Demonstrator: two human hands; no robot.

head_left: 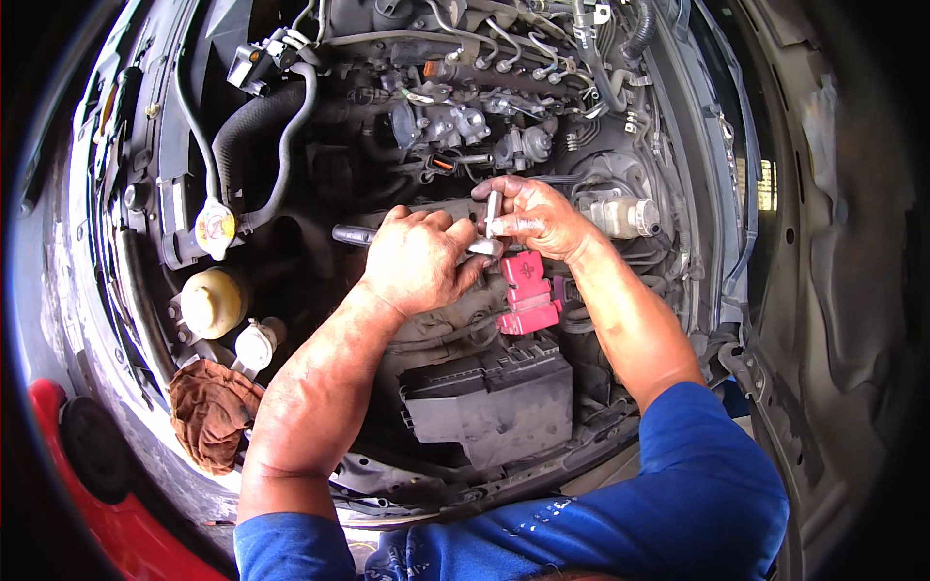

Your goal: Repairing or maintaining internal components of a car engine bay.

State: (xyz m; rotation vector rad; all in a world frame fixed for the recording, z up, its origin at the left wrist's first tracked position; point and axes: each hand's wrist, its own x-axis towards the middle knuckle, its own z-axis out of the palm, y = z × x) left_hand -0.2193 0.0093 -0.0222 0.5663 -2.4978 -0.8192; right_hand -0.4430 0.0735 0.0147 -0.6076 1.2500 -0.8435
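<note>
Over the engine bay, my left hand [418, 259] is closed round a ratchet wrench [355, 235]. Its dark handle sticks out to the left past my knuckles, and its metal head comes out near my left fingertips. My right hand [536, 221] pinches a silver socket [494, 207] between thumb and fingers. The socket stands roughly upright at the ratchet's head; whether it is seated on the drive, I cannot tell. Just below my hands is a red plastic battery terminal cover [529, 293] with a plus mark.
A black fuse box [494, 402] lies nearest me. To the left are a radiator cap [215, 229], a yellowish reservoir [213, 303], a white cap [256, 347] and a crumpled brown rag [213, 414]. Engine pipes and hoses fill the far side. A brake fluid reservoir [625, 217] stands right.
</note>
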